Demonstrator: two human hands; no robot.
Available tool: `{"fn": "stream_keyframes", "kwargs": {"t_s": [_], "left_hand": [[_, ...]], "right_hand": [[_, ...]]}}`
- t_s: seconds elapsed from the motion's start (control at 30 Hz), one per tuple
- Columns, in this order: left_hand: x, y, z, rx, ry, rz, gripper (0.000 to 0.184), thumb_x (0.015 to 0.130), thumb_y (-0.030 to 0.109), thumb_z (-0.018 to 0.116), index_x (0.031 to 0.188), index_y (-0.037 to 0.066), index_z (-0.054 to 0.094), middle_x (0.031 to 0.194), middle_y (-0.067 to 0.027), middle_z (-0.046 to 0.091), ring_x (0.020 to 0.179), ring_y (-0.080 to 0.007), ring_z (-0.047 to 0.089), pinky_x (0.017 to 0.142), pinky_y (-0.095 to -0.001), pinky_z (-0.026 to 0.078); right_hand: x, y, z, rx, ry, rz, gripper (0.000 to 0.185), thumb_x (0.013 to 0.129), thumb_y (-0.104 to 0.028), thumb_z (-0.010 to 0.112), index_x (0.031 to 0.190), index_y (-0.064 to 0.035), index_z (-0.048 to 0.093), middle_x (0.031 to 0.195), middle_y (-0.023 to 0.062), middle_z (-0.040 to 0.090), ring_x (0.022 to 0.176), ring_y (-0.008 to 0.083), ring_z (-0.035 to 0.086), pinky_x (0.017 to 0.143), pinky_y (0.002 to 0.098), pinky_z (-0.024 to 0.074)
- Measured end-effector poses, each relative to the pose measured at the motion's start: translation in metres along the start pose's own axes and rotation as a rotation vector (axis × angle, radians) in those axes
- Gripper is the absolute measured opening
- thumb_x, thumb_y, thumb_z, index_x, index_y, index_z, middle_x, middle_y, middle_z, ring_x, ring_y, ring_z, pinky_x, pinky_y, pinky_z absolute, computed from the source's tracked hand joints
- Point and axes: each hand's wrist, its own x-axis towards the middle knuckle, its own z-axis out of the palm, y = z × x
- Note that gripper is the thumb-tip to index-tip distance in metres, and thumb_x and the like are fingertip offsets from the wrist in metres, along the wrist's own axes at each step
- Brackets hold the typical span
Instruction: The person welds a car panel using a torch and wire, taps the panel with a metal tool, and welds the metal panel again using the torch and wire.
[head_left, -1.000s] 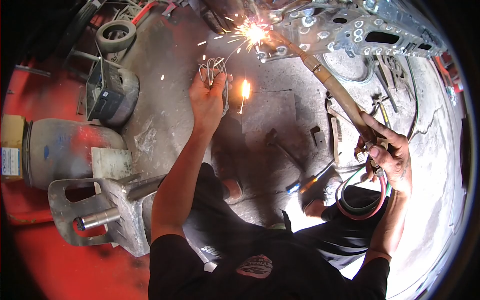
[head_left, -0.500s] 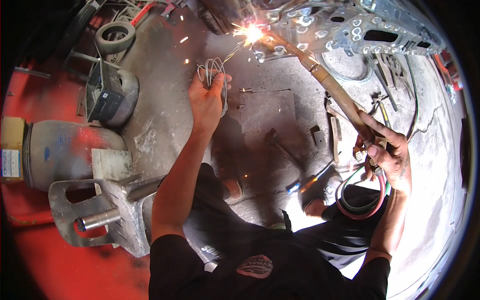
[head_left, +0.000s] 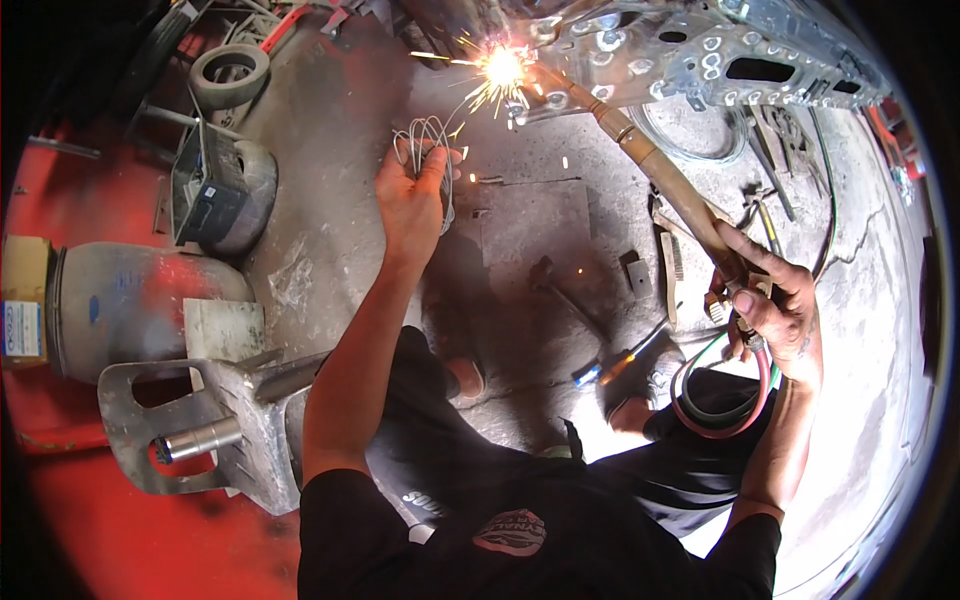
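My left hand pinches a looped coil of thin wire, whose free end runs up toward a bright burst of sparks. In my right hand is the handle of a long gas welding torch, slanting up and left. Its tip meets the lower left edge of a bare metal car panel, where white glare hides the exact contact. A red hose and a green hose loop down below the torch handle.
A hammer and a screwdriver lie on the concrete floor. Another wire coil rests under the panel. To the left are a grey plastic stool, a drum, a black bin and a roll of tape.
The spark burst has grown and spreads further left and down. Both hands, the wire coil and the torch stay almost in the same place.
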Motion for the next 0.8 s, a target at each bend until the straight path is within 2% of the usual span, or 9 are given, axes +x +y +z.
{"fn": "stream_keyframes", "kwargs": {"t_s": [0.3,0.4,0.5,0.6,0.8], "left_hand": [[-0.0008,0.0014,0.0009,0.01,0.001,0.009,0.005,0.1,0.006,0.058,0.1,0.003,0.061,0.093,-0.0095,0.072,0.077,-0.0147,0.067,0.075,-0.0284,0.054],[-0.0011,-0.0007,0.0006,0.002,-0.002,-0.002,0.005,0.1,0.006,0.058,0.101,0.003,0.061,0.093,-0.0097,0.072,0.077,-0.0148,0.067,0.075,-0.0285,0.054],[-0.0013,0.0007,0.0014,0.007,0.006,-0.004,0.004,0.1,0.006,0.058,0.101,0.003,0.06,0.093,-0.0096,0.072,0.077,-0.0147,0.067,0.075,-0.0283,0.054],[-0.0014,0.0015,0.0029,-0.028,0.016,-0.011,0.004,0.1,0.006,0.058,0.1,0.003,0.061,0.092,-0.0094,0.072,0.077,-0.0142,0.067,0.074,-0.0275,0.053],[0.0004,0.0006,0.0033,0.01,0.013,-0.01,0.005,0.1,0.007,0.058,0.1,0.003,0.061,0.092,-0.0091,0.072,0.076,-0.0136,0.066,0.072,-0.0269,0.053]], "right_hand": [[-0.0002,0.0011,-0.0008,-0.004,-0.007,-0.021,0.058,0.084,-0.008,0.07,0.139,0.0032,0.056,0.09,0.015,0.068,0.05,0.0118,0.061,0.041,0.0218,0.0492],[-0.0001,0.0003,-0.0039,-0.096,-0.02,0.009,0.071,0.086,-0.033,0.077,0.142,0.003,0.052,0.09,0.0162,0.068,0.063,0.0151,0.066,0.042,0.0229,0.0523],[-0.0005,0.001,-0.0021,-0.082,-0.007,0.016,0.071,0.085,-0.033,0.077,0.141,0.0031,0.053,0.09,0.0158,0.068,0.062,0.0149,0.065,0.042,0.023,0.0521],[-0.0009,0.0005,0.0025,-0.014,0.019,-0.001,0.057,0.084,-0.009,0.07,0.138,0.0028,0.057,0.089,0.0134,0.067,0.049,0.0121,0.06,0.04,0.0224,0.0476],[-0.0008,0.0003,0.0022,-0.015,0.013,-0.004,0.057,0.084,-0.011,0.071,0.138,0.0024,0.057,0.087,0.013,0.067,0.049,0.0122,0.06,0.039,0.0225,0.0476]]}}
